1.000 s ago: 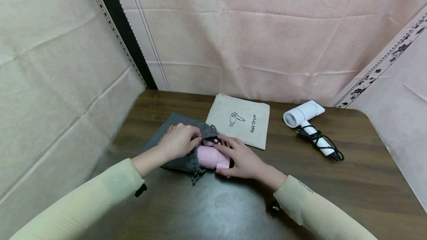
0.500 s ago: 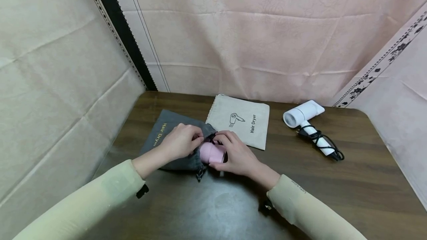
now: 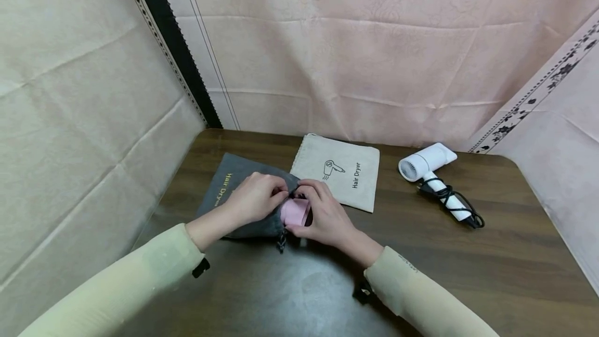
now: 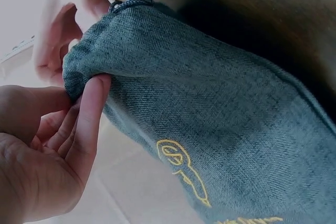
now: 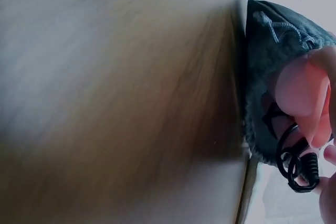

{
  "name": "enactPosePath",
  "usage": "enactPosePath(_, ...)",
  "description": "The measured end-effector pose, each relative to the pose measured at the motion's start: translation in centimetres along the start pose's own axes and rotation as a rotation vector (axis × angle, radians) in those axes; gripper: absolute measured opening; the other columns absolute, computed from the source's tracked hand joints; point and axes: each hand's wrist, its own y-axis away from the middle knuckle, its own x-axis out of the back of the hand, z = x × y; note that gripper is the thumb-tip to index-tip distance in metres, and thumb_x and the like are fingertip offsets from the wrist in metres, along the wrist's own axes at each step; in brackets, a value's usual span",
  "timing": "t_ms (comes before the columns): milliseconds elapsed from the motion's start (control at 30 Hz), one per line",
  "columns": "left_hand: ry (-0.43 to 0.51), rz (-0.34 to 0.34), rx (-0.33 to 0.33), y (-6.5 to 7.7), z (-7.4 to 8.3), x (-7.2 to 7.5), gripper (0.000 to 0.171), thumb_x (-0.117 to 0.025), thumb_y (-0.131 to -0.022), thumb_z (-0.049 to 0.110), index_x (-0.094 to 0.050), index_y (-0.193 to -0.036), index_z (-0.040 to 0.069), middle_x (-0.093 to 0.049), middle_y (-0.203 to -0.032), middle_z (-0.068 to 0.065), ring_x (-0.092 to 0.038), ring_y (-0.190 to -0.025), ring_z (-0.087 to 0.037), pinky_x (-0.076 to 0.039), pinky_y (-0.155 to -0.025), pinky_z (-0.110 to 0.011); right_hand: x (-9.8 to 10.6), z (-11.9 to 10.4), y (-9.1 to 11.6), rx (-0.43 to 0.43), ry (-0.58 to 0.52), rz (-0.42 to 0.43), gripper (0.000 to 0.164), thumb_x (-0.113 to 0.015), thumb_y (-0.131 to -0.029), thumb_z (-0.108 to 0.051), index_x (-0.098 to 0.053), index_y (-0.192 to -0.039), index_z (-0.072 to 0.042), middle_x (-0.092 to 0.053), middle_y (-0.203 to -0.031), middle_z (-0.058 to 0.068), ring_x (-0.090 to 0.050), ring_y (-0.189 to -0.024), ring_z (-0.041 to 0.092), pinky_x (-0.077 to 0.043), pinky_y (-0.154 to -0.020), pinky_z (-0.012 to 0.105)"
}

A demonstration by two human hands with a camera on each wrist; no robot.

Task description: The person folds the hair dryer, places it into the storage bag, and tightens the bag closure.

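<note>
Now, your right hand [image 3: 323, 212] is holding the pink hair dryer [image 3: 295, 212], with the thumb on the near side and the fingers curling over the far side. Your left hand [image 3: 255, 196] is pinching the edge of the dark gray drawstring bag [image 4: 194, 87] between thumb and fingers. What matters most is the line from your right palm to the bag: the dryer is lying just left of that palm, and the bag's mouth is going around it. Your right hand is touching the part that is sticking out, so it is the nearer one; your left hand is gripping only cloth. The pink end you are seeing is pointing right, into your palm, and the rest is hiding in the bag. Its body seems to be running side to side, much like the bag, but cloth is covering too much to tell about the handle. The bag's bottom is pointing left and a bit away from you, and a looped black cord [image 5: 311, 166] is hanging out at the mouth, close to your right fingers
</note>
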Motion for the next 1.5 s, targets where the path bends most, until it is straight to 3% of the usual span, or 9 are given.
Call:
enactPosePath(200, -0.014, -0.005, -0.003, 0.2, -0.1, -0.3, 0.01, -0.073, -0.101, 0.011, -0.08, -0.094, 0.009, -0.074, -0.084, 0.0, -0.062, -0.068, -0.008, -0.056, -0.064, -0.031, -1.0, 0.0, -0.1, -0.082, -0.059, -0.049, 0.076, -0.095, -0.079, -0.041, -0.054, -0.135, -0.009, -0.047, -0.148, 0.01, -0.049, -0.134, 0.025, -0.054, -0.101, 0.043)
enactPosePath(433, -0.081, -0.016, -0.002, 0.6, -0.9, -1.1, 0.013, -0.073, -0.101, 0.01, -0.076, -0.088, 0.012, -0.069, -0.078, 0.003, -0.059, -0.065, -0.008, -0.053, -0.063, -0.031, -1.2, 0.3, 0.9, -0.101, -0.028, -0.166, 0.087, -0.094, -0.079, -0.051, -0.05, -0.144, -0.013, -0.045, -0.152, 0.01, -0.046, -0.137, 0.026, -0.054, -0.105, 0.044)
enactPosePath(633, -0.126, -0.012, -0.002, 0.8, -1.1, -1.3, 0.013, -0.074, -0.101, 0.012, -0.076, -0.088, 0.013, -0.07, -0.08, 0.003, -0.057, -0.064, -0.007, -0.051, -0.06, -0.03, 0.5, 1.0, 1.5, -0.094, -0.022, -0.257, 0.095, -0.09, -0.083, -0.056, -0.048, -0.156, -0.013, -0.046, -0.155, 0.009, -0.046, -0.142, 0.026, -0.049, -0.112, 0.045)
enactPosePath(800, -0.126, 0.0, -0.001, 0.9, -1.5, -1.2, 0.017, -0.073, -0.101, 0.012, -0.072, -0.084, 0.015, -0.064, -0.074, 0.005, -0.051, -0.06, -0.008, -0.045, -0.056, -0.028, 2.1, 1.9, 1.8, -0.161, -0.03, -0.368, 0.104, -0.089, -0.084, -0.055, -0.04, -0.165, -0.013, -0.046, -0.16, 0.013, -0.048, -0.145, 0.032, -0.047, -0.115, 0.05)
enactPosePath(933, -0.146, 0.001, 0.003, 0.9, -1.5, -1.3, 0.017, -0.073, -0.101, 0.013, -0.072, -0.084, 0.016, -0.064, -0.075, 0.007, -0.051, -0.06, -0.007, -0.044, -0.055, -0.028, 2.1, 2.1, 1.6, -0.204, -0.05, -0.437, 0.108, -0.088, -0.084, -0.057, -0.034, -0.168, -0.015, -0.046, -0.161, 0.017, -0.048, -0.146, 0.035, -0.046, -0.116, 0.052)
enactPosePath(1267, -0.147, -0.006, 0.006, 0.9, -1.2, -1.5, 0.018, -0.074, -0.1, 0.013, -0.071, -0.083, 0.017, -0.065, -0.076, 0.006, -0.053, -0.063, -0.009, -0.045, -0.056, -0.03, 1.8, 1.8, 0.5, -0.247, -0.088, -0.45, 0.115, -0.093, -0.079, -0.056, -0.034, -0.167, -0.013, -0.052, -0.155, 0.02, -0.052, -0.141, 0.036, -0.047, -0.113, 0.053)
enactPosePath(1500, -0.109, -0.022, 0.009, 0.9, -1.1, -1.6, 0.01, -0.074, -0.1, 0.013, -0.077, -0.09, 0.014, -0.071, -0.082, 0.004, -0.058, -0.066, -0.009, -0.052, -0.062, -0.032, 1.5, 1.2, 0.0, -0.207, -0.077, -0.345, 0.104, -0.095, -0.08, -0.048, -0.044, -0.162, -0.01, -0.059, -0.146, 0.015, -0.057, -0.133, 0.032, -0.051, -0.11, 0.05)
